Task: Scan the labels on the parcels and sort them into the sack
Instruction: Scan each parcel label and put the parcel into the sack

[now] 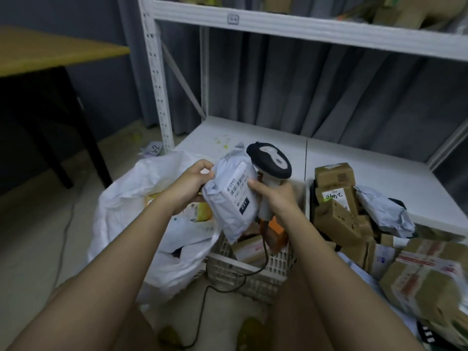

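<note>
On grey parcel (234, 198): "231" label (243, 204).

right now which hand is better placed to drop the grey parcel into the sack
Left. The left hand grips the grey parcel beside the open white sack; the right hand holds the scanner.

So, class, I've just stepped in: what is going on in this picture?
A person is sorting parcels. The left hand grips a grey mailer bag, its label facing up. The right hand holds a barcode scanner by its handle, with one finger touching the mailer near the barcode. The white sack lies open on the left with some parcels already inside. More cardboard boxes are piled on the low shelf at the right.
</note>
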{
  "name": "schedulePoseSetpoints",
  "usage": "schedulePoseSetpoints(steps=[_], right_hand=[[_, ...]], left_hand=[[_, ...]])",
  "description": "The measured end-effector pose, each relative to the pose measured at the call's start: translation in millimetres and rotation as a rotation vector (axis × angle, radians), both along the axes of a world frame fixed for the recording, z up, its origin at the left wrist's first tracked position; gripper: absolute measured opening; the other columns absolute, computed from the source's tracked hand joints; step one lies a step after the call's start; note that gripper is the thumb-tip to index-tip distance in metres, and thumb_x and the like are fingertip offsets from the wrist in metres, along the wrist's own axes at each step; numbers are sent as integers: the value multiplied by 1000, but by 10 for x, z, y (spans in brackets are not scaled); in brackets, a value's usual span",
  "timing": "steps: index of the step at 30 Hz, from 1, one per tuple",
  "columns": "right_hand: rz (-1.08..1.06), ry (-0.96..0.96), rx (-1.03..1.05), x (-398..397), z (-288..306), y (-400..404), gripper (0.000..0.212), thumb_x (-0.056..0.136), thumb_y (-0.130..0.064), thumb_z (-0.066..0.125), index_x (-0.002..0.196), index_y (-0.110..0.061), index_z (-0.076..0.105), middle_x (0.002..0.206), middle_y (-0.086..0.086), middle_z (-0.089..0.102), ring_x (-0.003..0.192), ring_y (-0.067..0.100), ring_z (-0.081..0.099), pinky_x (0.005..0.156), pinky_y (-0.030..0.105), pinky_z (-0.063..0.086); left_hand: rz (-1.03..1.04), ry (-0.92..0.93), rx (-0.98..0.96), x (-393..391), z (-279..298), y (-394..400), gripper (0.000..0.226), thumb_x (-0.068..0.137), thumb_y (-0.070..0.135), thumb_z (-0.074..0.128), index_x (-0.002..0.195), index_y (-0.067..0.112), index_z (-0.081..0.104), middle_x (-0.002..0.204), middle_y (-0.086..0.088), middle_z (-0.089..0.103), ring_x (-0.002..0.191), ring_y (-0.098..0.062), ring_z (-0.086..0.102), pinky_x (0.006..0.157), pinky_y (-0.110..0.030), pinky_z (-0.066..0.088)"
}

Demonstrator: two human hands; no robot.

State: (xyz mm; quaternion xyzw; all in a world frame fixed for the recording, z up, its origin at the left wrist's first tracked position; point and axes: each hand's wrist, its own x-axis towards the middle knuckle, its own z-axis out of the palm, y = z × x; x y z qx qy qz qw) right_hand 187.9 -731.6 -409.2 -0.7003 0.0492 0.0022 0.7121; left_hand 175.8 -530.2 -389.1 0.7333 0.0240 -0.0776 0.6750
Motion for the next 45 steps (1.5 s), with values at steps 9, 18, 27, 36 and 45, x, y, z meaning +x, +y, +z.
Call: schedulePoseSetpoints(steps=[9,18,27,36,45], right_hand=[[-156,89,65,-154,204,763,37,79,-10,79,110,-5,59,106,8,68,94,24,66,80,35,53],[-87,-36,-79,-245,208,838,29,83,-17,76,104,-14,55,90,-1,63,83,15,60,77,29,45],[355,-75,-297,-586,211,686,17,82,-17,78,81,-6,65,63,6,61,53,12,57,52,23,48],[328,-125,-336,-608,154,623,11,83,-17,76,82,-13,65,57,-1,62,51,8,58,53,23,50],[350,-126,-307,-566,102,599,19,85,-15,74,71,-10,62,48,-4,57,46,10,55,50,21,47]], left_hand=[[203,9,-40,-484,37,445,46,88,56,54,119,22,57,117,2,66,103,-16,64,88,-38,53],[470,-50,14,-427,-202,731,46,81,17,76,117,12,48,117,-11,64,104,-27,64,89,-49,54],[526,-34,0,-227,-358,957,50,78,21,78,119,9,53,116,-13,66,101,-29,65,89,-50,54],[528,-45,36,-179,-418,994,54,77,26,79,122,11,53,119,-11,65,104,-30,64,88,-51,54],[536,-59,73,-181,-470,983,53,80,26,77,124,12,50,120,-11,63,104,-27,63,88,-47,54]])
